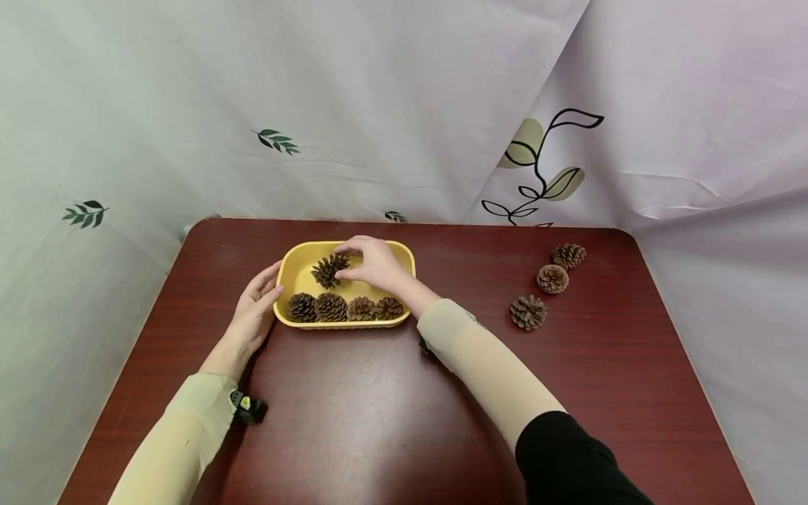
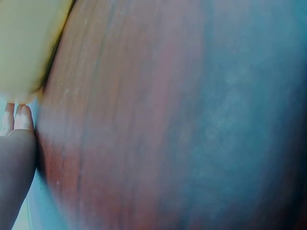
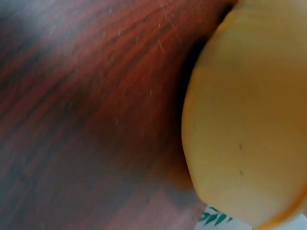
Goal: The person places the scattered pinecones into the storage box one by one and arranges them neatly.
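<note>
Pinching a pine cone from above, the right hand is seen over the far half of the yellow tray; fingers and thumb are curled round the cone, so the grip is narrow and occupied; the cone lies directly under the fingertips, toward the left side of that hand, its long axis tilted and running roughly across the tray toward the far-left corner; whether it is touching the tray floor cannot be told.

Just nearer the person than the held cone, a row of four cones is lined along the near wall, side by side and touching; the held cone sits behind that row, apart from it.

The left hand is laid against the tray's left end with fingers straight and relaxed, nothing pinched; in the left wrist view the fingertips are seen just beside the tray wall; the right wrist view shows only the tray's outer wall and the table, both blurred.

Well apart to the right of the gripping hand, three loose cones lie on the table; the right hand is judged much the nearer to them.
</note>
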`<state>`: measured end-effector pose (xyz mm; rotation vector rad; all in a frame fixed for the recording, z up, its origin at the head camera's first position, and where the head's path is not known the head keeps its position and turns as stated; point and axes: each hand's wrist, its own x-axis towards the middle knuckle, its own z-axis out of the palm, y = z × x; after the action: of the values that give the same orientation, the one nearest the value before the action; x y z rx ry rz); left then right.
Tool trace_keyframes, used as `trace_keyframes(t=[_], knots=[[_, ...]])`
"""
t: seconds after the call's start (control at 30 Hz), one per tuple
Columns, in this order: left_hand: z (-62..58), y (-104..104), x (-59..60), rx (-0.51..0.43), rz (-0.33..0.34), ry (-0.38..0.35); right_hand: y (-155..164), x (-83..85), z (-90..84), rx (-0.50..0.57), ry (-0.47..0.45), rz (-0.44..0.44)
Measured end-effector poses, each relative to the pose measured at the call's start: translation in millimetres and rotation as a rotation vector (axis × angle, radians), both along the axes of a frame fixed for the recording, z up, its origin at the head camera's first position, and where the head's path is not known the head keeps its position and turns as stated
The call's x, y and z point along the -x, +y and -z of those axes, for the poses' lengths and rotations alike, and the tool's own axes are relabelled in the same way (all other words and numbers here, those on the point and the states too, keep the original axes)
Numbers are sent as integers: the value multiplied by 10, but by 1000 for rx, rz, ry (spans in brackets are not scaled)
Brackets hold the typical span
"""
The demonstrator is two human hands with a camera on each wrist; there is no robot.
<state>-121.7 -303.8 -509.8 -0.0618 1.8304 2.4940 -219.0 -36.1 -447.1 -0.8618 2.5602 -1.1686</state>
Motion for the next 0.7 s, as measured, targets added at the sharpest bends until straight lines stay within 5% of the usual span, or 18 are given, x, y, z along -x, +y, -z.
trace_keyframes(t=[0.7], knots=[[-5,4,-19,11,5,2,-298,-28,169,-54,59,-9]])
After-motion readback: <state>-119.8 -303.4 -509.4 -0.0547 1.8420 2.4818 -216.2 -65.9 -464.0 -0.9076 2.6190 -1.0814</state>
